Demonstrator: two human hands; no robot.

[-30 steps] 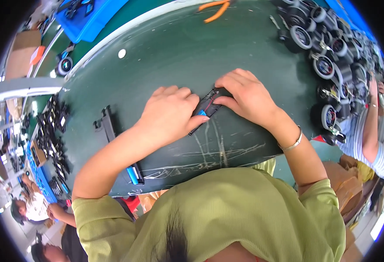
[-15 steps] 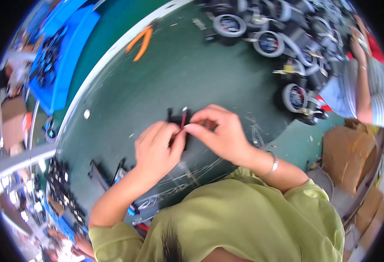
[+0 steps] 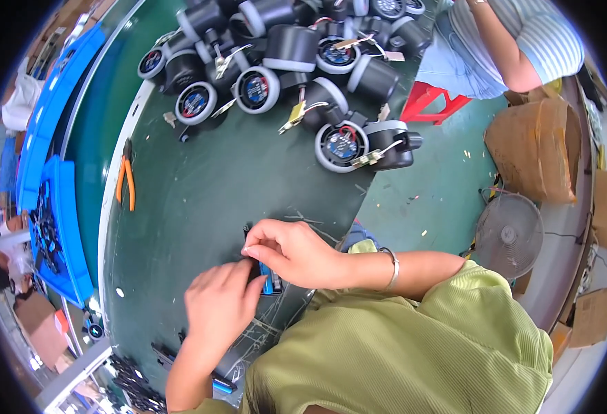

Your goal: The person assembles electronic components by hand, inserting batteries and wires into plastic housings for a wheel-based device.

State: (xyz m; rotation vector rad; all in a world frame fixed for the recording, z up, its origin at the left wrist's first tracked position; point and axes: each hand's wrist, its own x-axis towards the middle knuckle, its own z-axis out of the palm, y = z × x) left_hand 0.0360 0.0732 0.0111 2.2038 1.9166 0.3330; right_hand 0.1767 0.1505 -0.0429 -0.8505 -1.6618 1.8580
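Low in the middle of the green tabletop (image 3: 179,255), my two hands meet over a small black housing with a blue cylinder (image 3: 267,279) in it. Bent fingers of my left hand (image 3: 222,303) close on the housing's left side, with the thumb along its edge. My right hand (image 3: 296,252) is above it, thumb and forefinger pinched together. Whatever lies between those fingertips is too small or hidden to make out. Part of the housing shows beyond the right fingers; the hands cover much of the rest.
Black cylindrical units with grey rings (image 3: 256,90) are heaped at the far side, wires trailing. Orange-handled pliers (image 3: 126,181) lie left. Blue trays (image 3: 75,234) stand beyond the left edge. At right are a person's striped sleeve (image 3: 548,52), a red stool (image 3: 431,103) and a fan (image 3: 509,231).
The view has swung right, so the heap, pliers and my hands appear further left. The red wire seen between my fingertips no longer shows; the blue cylinder now does.
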